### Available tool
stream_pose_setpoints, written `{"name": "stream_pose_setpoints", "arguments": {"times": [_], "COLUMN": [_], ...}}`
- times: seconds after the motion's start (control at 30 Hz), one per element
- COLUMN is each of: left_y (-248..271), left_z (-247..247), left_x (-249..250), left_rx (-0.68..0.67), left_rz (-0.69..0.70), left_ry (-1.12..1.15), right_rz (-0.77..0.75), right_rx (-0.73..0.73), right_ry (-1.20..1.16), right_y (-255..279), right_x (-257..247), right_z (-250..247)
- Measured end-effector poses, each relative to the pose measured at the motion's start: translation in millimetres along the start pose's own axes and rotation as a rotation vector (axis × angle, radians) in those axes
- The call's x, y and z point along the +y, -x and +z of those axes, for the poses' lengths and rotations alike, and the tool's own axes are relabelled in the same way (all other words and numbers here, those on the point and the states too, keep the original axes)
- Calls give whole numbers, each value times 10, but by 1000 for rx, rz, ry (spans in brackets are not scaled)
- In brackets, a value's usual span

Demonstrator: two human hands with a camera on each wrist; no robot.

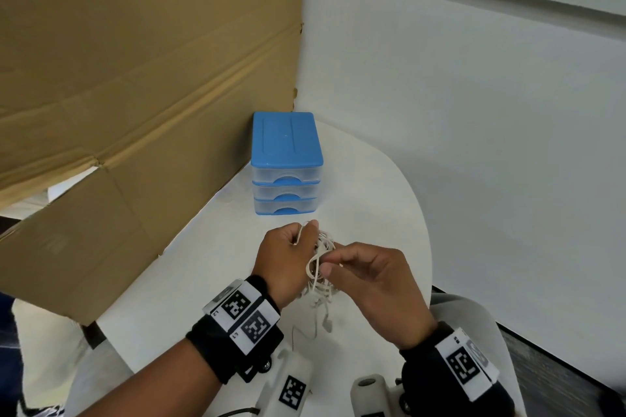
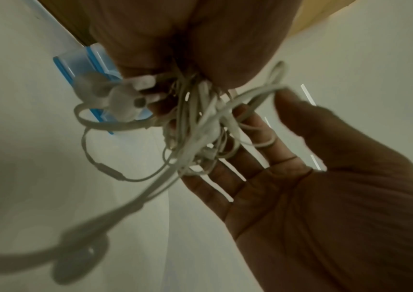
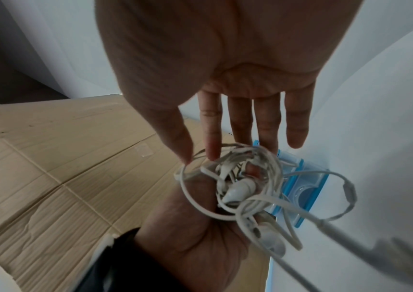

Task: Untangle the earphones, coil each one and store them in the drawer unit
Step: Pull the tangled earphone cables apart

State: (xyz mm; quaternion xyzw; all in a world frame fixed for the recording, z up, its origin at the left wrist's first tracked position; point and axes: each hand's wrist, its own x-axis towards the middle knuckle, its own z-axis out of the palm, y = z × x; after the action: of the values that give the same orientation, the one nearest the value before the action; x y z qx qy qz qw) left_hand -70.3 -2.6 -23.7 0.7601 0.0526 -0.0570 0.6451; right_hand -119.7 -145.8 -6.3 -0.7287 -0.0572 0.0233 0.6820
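Note:
A tangled bunch of white earphones [image 1: 320,288] hangs above the white table [image 1: 372,193], with earbuds and cord ends dangling below it. My left hand [image 1: 298,240] grips the top of the tangle, fingers curled round the cords. My right hand [image 1: 327,264] pinches one cord loop between thumb and index finger, its other fingers straight. The left wrist view shows the knot [image 2: 200,128] under my left hand [image 2: 175,39], with the right palm [image 2: 325,197] beside it. The right wrist view shows the bunch [image 3: 245,187]. The blue-topped drawer unit [image 1: 286,145] stands behind, all three drawers closed.
A large cardboard sheet [image 1: 135,78] stands along the table's left side, close behind the drawer unit. A white wall [image 1: 474,112] runs on the right. Two white devices [image 1: 291,382] [image 1: 369,386] lie at the table's near edge between my wrists.

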Motion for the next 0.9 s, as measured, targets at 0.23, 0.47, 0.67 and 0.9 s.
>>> {"name": "stream_pose_setpoints", "arguments": {"times": [0.23,0.47,0.67,0.9], "left_y": [-23,-14,14,-46], "left_z": [-11,13,-58,-84], "left_x": [-49,-39,105,69], "left_rx": [13,13,-320,-178], "left_rz": [40,38,2,-18], "left_ry": [-31,-7,105,57], "right_rz": [75,87,68,15], "right_rx": [-36,22,111,304], "right_ry": [23,95,114,75], "right_y": [-18,-58,-135,-204], "right_x": [-89,-75,-110,-47], "right_z": [68,61,-92,-224]}}
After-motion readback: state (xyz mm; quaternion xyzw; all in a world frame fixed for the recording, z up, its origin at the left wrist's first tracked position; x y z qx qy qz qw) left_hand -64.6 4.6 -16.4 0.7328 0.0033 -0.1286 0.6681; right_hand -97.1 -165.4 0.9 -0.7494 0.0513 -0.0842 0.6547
